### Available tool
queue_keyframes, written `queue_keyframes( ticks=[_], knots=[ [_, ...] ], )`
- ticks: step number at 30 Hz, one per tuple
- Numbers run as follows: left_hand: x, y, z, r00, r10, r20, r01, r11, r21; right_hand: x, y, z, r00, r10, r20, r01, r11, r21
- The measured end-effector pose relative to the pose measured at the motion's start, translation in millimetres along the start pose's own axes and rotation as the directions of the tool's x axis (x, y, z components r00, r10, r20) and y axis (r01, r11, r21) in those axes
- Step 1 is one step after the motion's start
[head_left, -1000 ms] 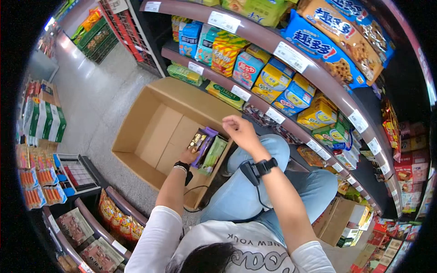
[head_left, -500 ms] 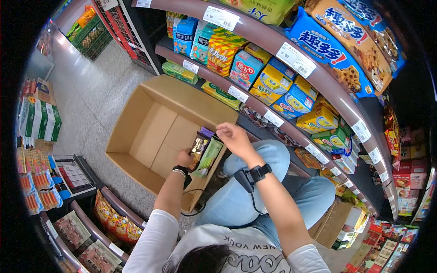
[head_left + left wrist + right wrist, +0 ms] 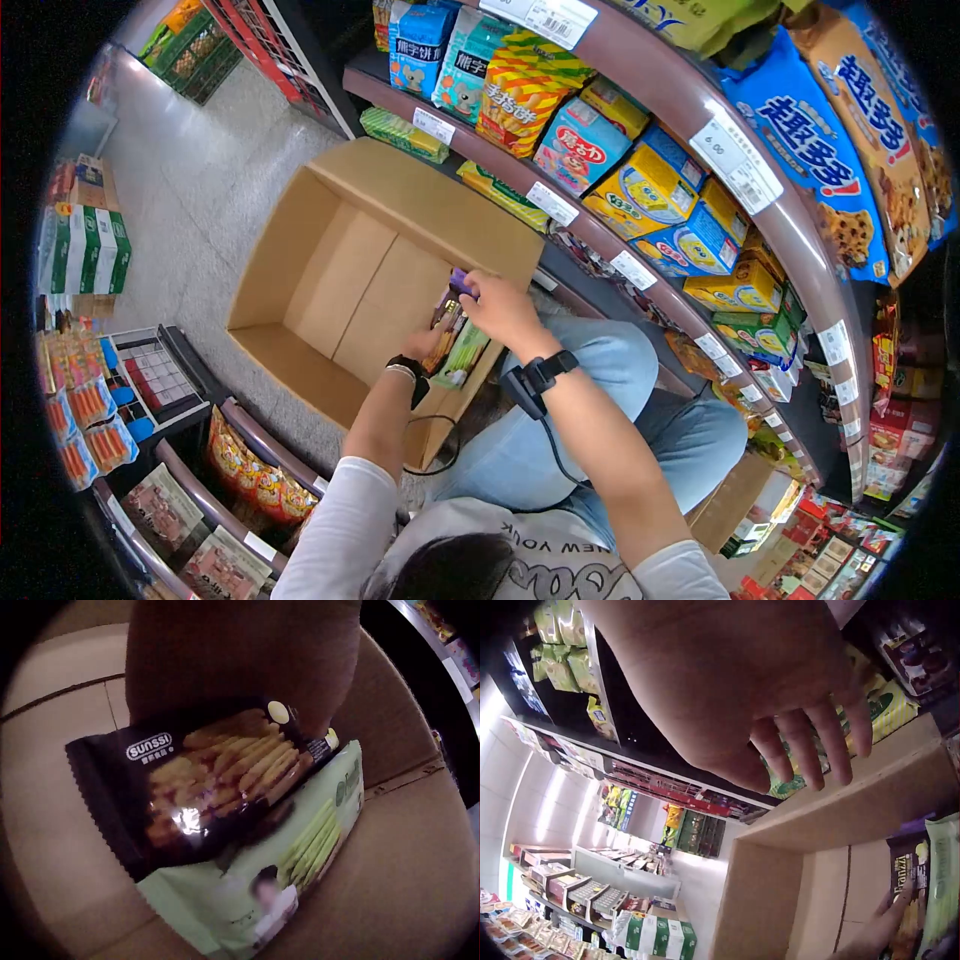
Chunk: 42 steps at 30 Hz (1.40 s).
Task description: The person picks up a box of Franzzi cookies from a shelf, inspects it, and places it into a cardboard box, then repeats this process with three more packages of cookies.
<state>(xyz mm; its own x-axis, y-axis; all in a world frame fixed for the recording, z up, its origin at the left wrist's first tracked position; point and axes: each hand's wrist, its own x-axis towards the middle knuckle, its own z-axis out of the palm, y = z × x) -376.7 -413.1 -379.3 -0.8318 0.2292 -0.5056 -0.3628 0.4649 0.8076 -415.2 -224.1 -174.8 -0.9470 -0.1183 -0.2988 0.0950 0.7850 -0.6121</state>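
Inside a cardboard box (image 3: pixel 335 270), a dark snack packet (image 3: pixel 217 776) lies against a light green packet (image 3: pixel 319 844), with a purple one (image 3: pixel 919 825) behind them. My left hand (image 3: pixel 424 345) grips the dark packet by its side; in the left wrist view that hand (image 3: pixel 247 660) is partly covered by the packet. My right hand (image 3: pixel 500 312) hangs over the purple end of the packets in the head view. Its fingers are relaxed and slightly spread in the right wrist view, where nothing shows in that hand (image 3: pixel 765 697).
Shelves with biscuit boxes (image 3: pixel 640 195) and bags run along the box's right side. The person's bent legs (image 3: pixel 560 430) are beside its near corner. Lower left, another shelf holds snack bags (image 3: pixel 255 470). Grey floor (image 3: pixel 190 200) shows left of the box.
My right hand has moved down and left from above the box edge to over the packets. My left hand stays at the dark packet, which has shifted slightly towards the green one.
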Motion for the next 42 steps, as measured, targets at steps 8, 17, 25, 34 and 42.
queue_keyframes(
  ticks=[8,17,25,34,42],
  knots=[
    [-3,11,0,1.0,0.019,-0.011,-0.021,0.983,-0.181,10,-8,4,0.994,0.112,0.011,-0.11,0.985,-0.135],
    [19,-45,12,0.999,-0.035,-0.016,0.033,0.993,-0.116,10,-9,1,0.984,0.175,0.033,-0.17,0.978,-0.121],
    [-9,-8,-8,0.986,-0.136,-0.097,0.13,0.989,-0.063,7,-11,-2,0.978,0.193,-0.077,-0.197,0.979,-0.05],
    [-32,45,-19,0.939,0.126,-0.319,-0.132,0.991,0.003,-9,-18,-22,0.962,0.11,-0.252,-0.063,0.98,0.189],
    [-98,237,2,0.862,0.456,-0.222,-0.507,0.78,-0.366,-85,-21,-80,0.861,0.053,-0.506,0.285,0.774,0.566]
  ],
)
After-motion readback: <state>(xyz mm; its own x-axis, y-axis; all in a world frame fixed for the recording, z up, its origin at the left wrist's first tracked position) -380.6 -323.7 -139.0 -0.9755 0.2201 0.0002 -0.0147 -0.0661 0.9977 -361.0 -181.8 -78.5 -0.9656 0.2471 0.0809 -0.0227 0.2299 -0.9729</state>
